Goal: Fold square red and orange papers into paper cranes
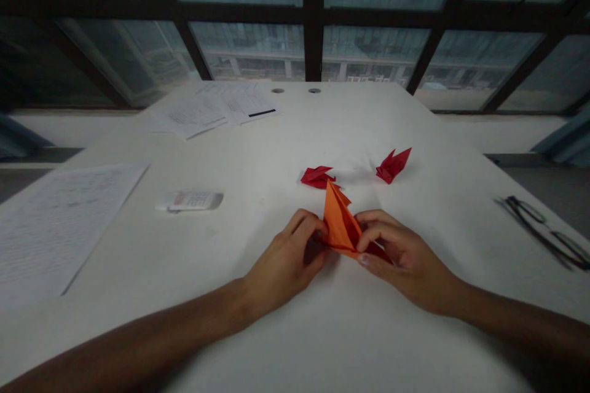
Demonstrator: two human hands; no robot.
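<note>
Folded orange origami paper (339, 221) is held between both hands near the middle of the white table. It has a tall pointed flap standing up and an open fold on its right side. My left hand (290, 252) pinches its left lower edge, the fingertips partly hidden behind it. With thumb and fingers, my right hand (401, 252) grips the right lower part. Just beyond the orange paper lies a red origami figure (318, 177), its near side partly covered. A second red origami figure (393, 165) with a raised point sits farther right.
A white device or remote-like object (191, 200) lies left of my hands. At the far left is a printed sheet (69, 221); more papers (212, 107) lie at the back left. Black-framed glasses (546, 230) rest by the right edge. Windows rise beyond the table (258, 147).
</note>
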